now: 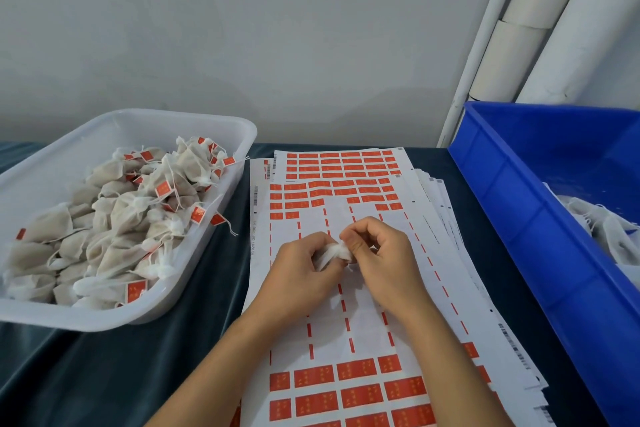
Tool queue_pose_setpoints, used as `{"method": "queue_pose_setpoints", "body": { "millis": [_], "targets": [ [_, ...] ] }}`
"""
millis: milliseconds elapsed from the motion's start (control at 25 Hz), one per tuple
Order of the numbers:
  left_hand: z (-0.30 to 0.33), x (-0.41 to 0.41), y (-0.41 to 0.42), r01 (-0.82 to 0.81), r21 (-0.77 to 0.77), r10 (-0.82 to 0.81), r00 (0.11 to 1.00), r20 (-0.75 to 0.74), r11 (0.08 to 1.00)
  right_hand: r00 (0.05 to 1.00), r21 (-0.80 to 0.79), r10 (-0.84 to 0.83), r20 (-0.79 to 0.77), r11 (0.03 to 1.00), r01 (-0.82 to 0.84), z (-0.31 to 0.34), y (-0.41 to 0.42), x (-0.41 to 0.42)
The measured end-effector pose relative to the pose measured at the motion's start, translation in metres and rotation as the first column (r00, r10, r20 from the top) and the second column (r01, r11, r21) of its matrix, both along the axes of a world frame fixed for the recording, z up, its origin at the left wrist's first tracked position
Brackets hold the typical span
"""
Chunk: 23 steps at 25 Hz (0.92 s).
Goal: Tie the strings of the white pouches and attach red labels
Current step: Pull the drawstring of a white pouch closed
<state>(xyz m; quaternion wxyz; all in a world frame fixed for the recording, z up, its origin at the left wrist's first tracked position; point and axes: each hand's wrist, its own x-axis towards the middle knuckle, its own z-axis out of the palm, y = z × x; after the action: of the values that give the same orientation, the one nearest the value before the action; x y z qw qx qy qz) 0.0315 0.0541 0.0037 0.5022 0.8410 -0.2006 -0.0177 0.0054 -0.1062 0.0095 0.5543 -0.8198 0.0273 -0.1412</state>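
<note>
Your left hand and right hand meet at centre frame, both with fingers curled onto one white pouch held just above the label sheets. Most of the pouch is hidden by your fingers; I can't make out its strings. It looks like thin soft fabric, light, crushes easily, no stiffness to push against, so pinch it at the gathered neck rather than the body. Strings likely fine and slippery; keep tension with fingertips while knotting. Red labels sit lower centre on the sheet: thin stickers, peel from a corner. Finished pouches fill the clear tray at left; untied ones lie in the blue bin at right
</note>
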Motion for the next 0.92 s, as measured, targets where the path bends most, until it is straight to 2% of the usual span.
{"method": "queue_pose_setpoints", "body": {
  "millis": [200,480,680,800,920],
  "targets": [
    [0.000,-0.003,-0.002,-0.081,-0.045,0.081,0.997,0.002,0.996,1.000,0.076,0.030,-0.010,0.997,-0.029,0.000,0.001,-0.001],
    [0.001,-0.008,-0.006,-0.143,-0.081,0.144,0.989,0.016,0.986,0.995,0.327,0.080,-0.065,0.943,-0.055,0.002,-0.001,-0.001],
    [0.007,-0.014,-0.007,-0.085,-0.196,0.092,0.995,0.025,0.977,0.983,0.467,0.167,-0.075,0.877,-0.113,0.005,-0.004,-0.002],
    [0.011,-0.012,-0.007,-0.079,-0.308,0.070,0.997,-0.040,0.948,0.985,0.355,0.157,-0.065,0.927,-0.124,0.004,-0.001,-0.002],
    [0.010,-0.008,-0.007,-0.188,-0.324,0.161,0.981,-0.108,0.927,0.995,0.077,0.097,-0.022,0.992,-0.095,0.000,0.006,-0.002]
  ]
}}
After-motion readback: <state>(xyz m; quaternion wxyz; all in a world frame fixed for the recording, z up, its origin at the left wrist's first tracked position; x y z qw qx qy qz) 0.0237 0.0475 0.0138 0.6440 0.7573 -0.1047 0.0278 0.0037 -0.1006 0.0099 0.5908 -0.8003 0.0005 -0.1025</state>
